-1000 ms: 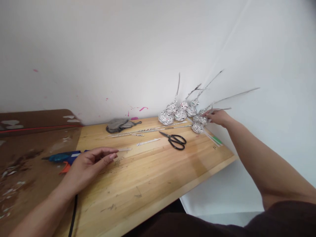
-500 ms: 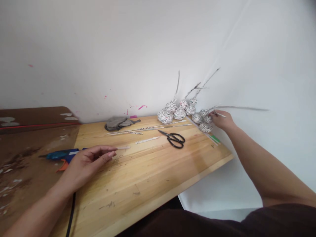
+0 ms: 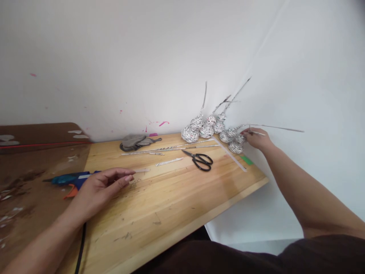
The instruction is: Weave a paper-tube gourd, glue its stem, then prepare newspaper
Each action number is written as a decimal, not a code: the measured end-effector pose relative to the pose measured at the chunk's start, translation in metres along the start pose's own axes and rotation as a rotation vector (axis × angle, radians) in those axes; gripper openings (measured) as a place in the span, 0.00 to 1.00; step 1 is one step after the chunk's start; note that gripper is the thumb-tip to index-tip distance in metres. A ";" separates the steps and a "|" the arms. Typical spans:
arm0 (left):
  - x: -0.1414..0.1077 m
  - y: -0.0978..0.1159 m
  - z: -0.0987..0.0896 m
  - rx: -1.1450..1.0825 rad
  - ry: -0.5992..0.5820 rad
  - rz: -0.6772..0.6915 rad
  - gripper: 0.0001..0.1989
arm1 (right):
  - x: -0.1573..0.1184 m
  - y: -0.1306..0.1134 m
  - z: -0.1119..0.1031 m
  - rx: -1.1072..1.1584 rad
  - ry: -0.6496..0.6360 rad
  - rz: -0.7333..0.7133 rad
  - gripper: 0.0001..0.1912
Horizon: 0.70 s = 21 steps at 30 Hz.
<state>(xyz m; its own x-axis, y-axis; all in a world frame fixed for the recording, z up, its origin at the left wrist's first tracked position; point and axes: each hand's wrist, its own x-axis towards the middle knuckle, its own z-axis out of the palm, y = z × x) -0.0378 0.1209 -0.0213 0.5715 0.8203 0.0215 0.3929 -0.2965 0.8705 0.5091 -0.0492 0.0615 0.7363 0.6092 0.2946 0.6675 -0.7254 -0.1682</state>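
Observation:
My right hand (image 3: pixel 258 137) is at the far right corner of the table, its fingers pinched on a small gourd shape woven from rolled paper (image 3: pixel 237 144). A long thin paper stem sticks out to the right past that hand. Beside it are several more woven paper gourds (image 3: pixel 190 133) with upright stems, standing against the wall. My left hand (image 3: pixel 105 188) rests on the table at the left, fingers loosely curled and thumb apart. Just beyond its fingertips lies a pale translucent stick (image 3: pixel 142 170). Behind the wrist is a blue glue gun (image 3: pixel 67 179) with an orange trigger, partly hidden.
Black-handled scissors (image 3: pixel 201 160) lie mid-table, near long paper rolls (image 3: pixel 171 147) and a short paper strip (image 3: pixel 169 161). A grey cloth (image 3: pixel 138 142) sits by the wall. Brown board (image 3: pixel 25 205) with scraps covers the left side. A black cord (image 3: pixel 81 247) runs over the front.
My right hand has shifted slightly with the gourd, and its long stem has dipped a little. A white strip on the table beside it shows more fully. My left hand stays put.

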 end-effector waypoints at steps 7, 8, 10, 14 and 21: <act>0.002 -0.004 0.002 -0.018 0.033 -0.005 0.23 | -0.012 0.010 0.011 0.043 0.028 0.113 0.18; 0.002 -0.005 0.002 -0.019 0.032 -0.004 0.23 | -0.016 0.012 0.012 0.056 0.031 0.130 0.20; 0.002 -0.005 0.002 -0.017 0.023 -0.003 0.22 | -0.024 0.015 0.014 0.081 0.029 0.166 0.26; 0.003 -0.006 0.002 -0.013 0.011 -0.004 0.22 | -0.042 0.020 0.030 0.109 -0.013 0.248 0.40; 0.003 -0.002 0.003 -0.020 0.010 -0.039 0.24 | -0.047 0.014 0.065 0.137 -0.098 0.346 0.45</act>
<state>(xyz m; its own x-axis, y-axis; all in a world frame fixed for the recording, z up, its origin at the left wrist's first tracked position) -0.0350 0.1223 -0.0242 0.5489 0.8359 -0.0079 0.4000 -0.2544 0.8805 0.4908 -0.0674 -0.0163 0.9232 0.3686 0.1085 0.3818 -0.8478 -0.3680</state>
